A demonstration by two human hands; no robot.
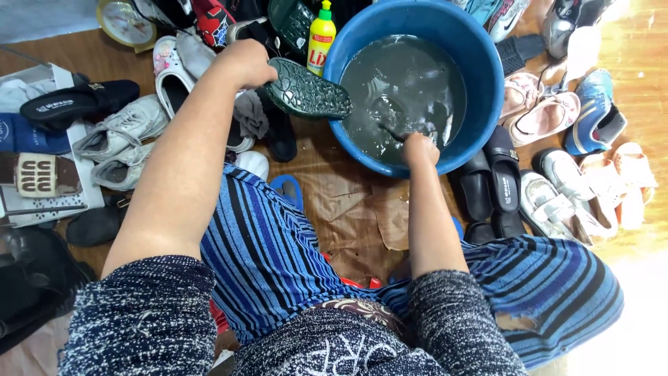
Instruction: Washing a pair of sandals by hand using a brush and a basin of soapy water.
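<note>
My left hand [245,64] grips a dark green slipper [307,90] by its heel, holding it sole up beside the rim of a blue basin [480,69]. The basin holds murky grey water [407,87]. My right hand [422,149] is closed on a thin dark handle, probably a brush [390,120], whose head is dipped in the water at the basin's near edge. I sit with knees apart in blue striped trousers [278,257].
Many shoes lie around: white sneakers [122,136] and a black sandal [76,103] at left, black slides [490,184] and pale sandals [550,115] at right. A yellow detergent bottle [321,38] stands behind the slipper. Brown paper [348,209] covers the floor.
</note>
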